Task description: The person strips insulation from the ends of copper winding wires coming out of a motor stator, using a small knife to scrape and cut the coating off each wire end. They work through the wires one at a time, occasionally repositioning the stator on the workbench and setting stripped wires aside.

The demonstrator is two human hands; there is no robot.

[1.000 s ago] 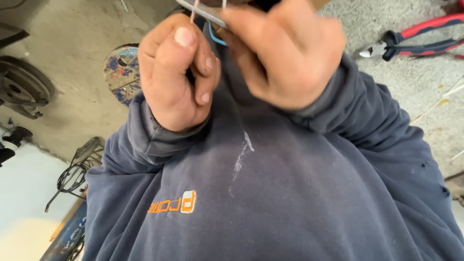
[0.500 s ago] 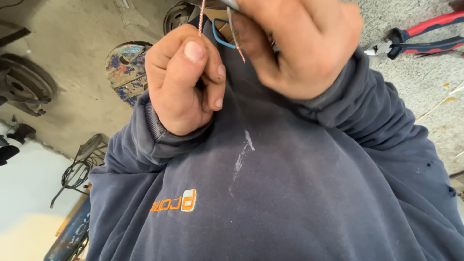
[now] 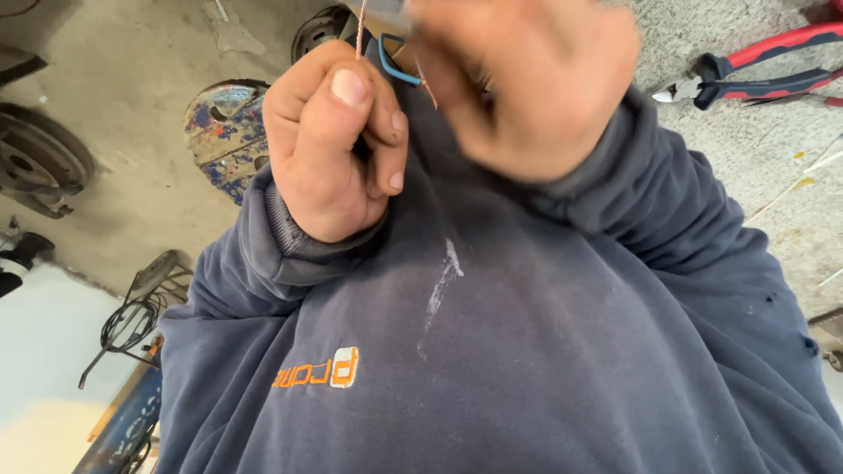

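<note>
My left hand is closed in a fist in front of my dark blue sweatshirt. Its thumb and forefinger pinch a thin bare copper strand that runs up out of view. My right hand is blurred, just right of the left and slightly above it. Its fingers are closed around a grey cable end at the top edge. A blue insulated wire loops out between the two hands, with a second copper strand hanging beside it.
Red and dark blue pliers lie on the rough concrete at the upper right. A paint-spattered round object and a metal wheel rim sit on the floor at left. A coiled black cable lies lower left.
Both hands have risen in the view and the right hand has turned, now blurred. The blue wire has curled into a loop, and the left hand's grip has slid along the copper strand.
</note>
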